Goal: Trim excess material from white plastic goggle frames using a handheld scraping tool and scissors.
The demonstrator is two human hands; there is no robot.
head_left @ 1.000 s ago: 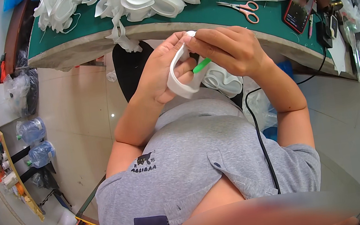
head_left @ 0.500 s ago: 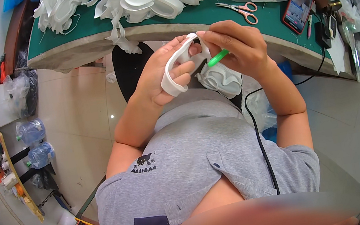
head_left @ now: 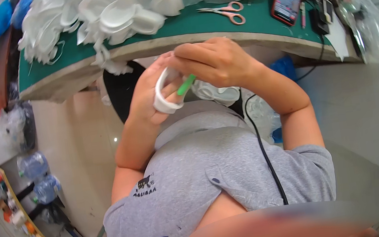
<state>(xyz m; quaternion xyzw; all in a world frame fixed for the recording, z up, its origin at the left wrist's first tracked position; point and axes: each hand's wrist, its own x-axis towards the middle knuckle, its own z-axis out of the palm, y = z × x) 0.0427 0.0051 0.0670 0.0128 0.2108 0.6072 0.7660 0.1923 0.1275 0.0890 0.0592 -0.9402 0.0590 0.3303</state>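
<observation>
My left hand (head_left: 143, 95) is closed around a white curved band (head_left: 166, 106), which bends in a loop over its fingers. Against the band's upper end, my right hand (head_left: 216, 63) pinches with thumb and forefinger. A slim green-handled tool (head_left: 186, 85) is tucked in that same right hand, its rounded green end sticking out below the fingers. The tool's tip is hidden, so I cannot tell its kind. Both hands are raised in front of the table edge, above my lap. Behind the right wrist, more white curved pieces (head_left: 218, 94) lie heaped by my lap.
A green-topped table (head_left: 157, 31) spans the far side, with a pile of white cup-shaped pieces (head_left: 118, 17). Scissors (head_left: 233, 17) with pink handles and a phone (head_left: 288, 3) lie to the right. A black cable (head_left: 264, 149) hangs down over my shirt. Large bottles (head_left: 46, 189) stand at left.
Both hands, with the white band and green tool, have come left and slightly nearer me. My right hand now covers the band's upper end more. The whole view has also shifted.
</observation>
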